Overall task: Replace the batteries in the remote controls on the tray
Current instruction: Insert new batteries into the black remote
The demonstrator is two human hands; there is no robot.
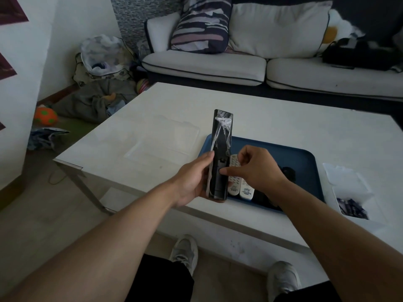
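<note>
My left hand (193,182) grips the lower end of a long black remote (221,147) wrapped in clear plastic film, holding it upright, back side toward me, over the left edge of the blue tray (305,162). My right hand (255,168) has its fingers curled, and its thumb presses on the remote's back near the battery cover. Two white remotes (236,188) lie on the tray, partly hidden behind the black remote and my right hand. A dark object (289,172) lies on the tray to the right of my right wrist.
The tray sits near the front edge of a white low table (152,118). A clear plastic tray (165,140) lies left of it. A white box (349,188) with dark items stands at the right. A sofa (272,68) is behind; clutter and balls lie on the floor left.
</note>
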